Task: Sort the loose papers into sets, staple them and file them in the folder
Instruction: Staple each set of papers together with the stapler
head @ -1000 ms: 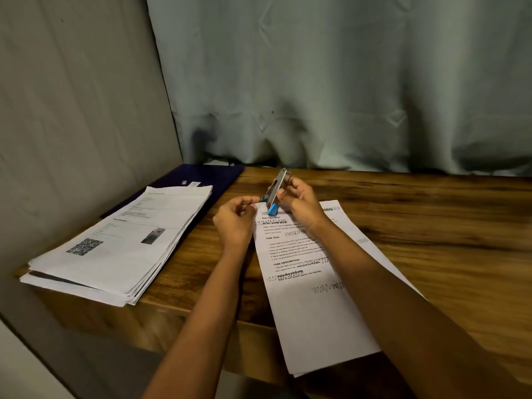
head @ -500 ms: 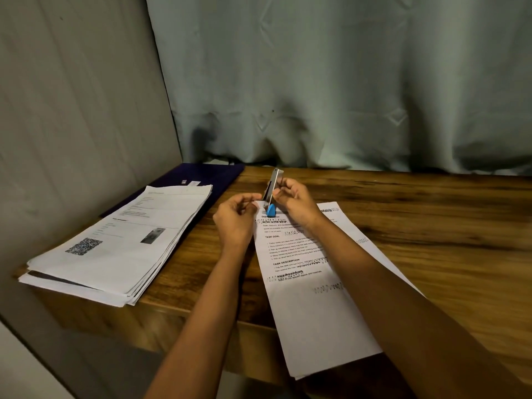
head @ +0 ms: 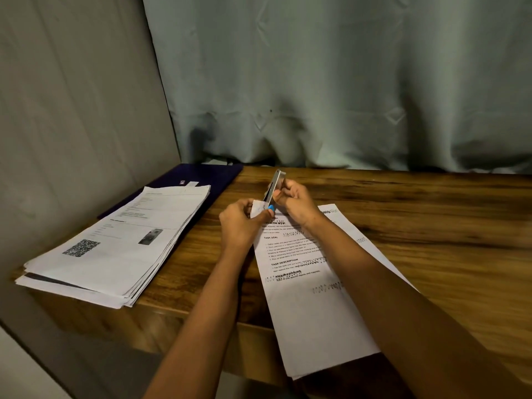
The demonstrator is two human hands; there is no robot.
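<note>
**A:** What are the fingers doing?

**B:** The left hand (head: 240, 226) has its fingers (head: 248, 205) and thumb curled, pinching the top corner of the printed sheets (head: 311, 298) and holding it a little off the table (head: 417, 226). The right hand (head: 298, 207) grips a stapler (head: 275, 185), with its fingers (head: 283, 194) wrapped round the silver body.

**A:** How does the stapler sit?

**B:** Tilted, with the silver end up toward twelve o'clock and the blue end down against the raised corner. I cannot tell whether the paper is inside its mouth.

**A:** And the rest of the sheets?

**B:** They lie flat, running from the hands toward five o'clock under the right forearm. Their near end hangs over the table's front edge.

**A:** Any other paper?

**B:** A thick stack of papers (head: 115, 249) lies at nine o'clock from the hands, by the table's left edge and apart from the sheets. Its top page shows a QR code and a small photo. A dark folder (head: 214, 177) lies under the stack's far end, at eleven o'clock from the hands.

**A:** Behind that?

**B:** A pale curtain (head: 331, 82) at twelve o'clock, and a plain wall (head: 72, 96) at ten.
</note>
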